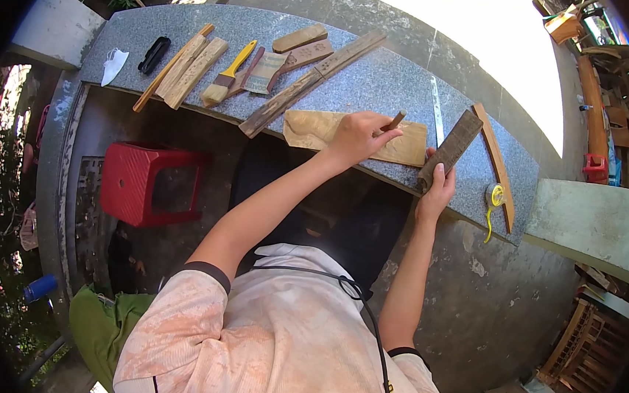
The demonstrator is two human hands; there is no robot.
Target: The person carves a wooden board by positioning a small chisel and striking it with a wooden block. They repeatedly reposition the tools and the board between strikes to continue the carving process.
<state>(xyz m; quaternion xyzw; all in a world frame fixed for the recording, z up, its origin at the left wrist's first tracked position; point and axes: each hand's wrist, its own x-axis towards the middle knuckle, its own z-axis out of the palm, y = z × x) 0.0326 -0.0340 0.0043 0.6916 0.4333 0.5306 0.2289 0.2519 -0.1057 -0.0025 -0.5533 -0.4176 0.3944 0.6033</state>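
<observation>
My left hand (361, 137) is closed in a pinch on a short brown stick (393, 121), whose exact kind I cannot make out. It is over a light, flat wooden board (311, 128) at the table's near edge. My right hand (437, 191) grips the lower end of a dark wooden block (453, 147), tilted up beside the board's right end. A metal ruler (437, 108) lies just beyond that block. To its right are a narrow wooden strip (497, 161) and a yellow tape measure (495, 195) with some tape pulled out.
On the grey stone table (383, 80) lie a long wood strip (316, 78), a yellow-handled paintbrush (233, 72), sandpaper (266, 72), several wood pieces (196, 73), a black case (154, 55) and a white mask (115, 65). A red stool (127, 184) stands below, left.
</observation>
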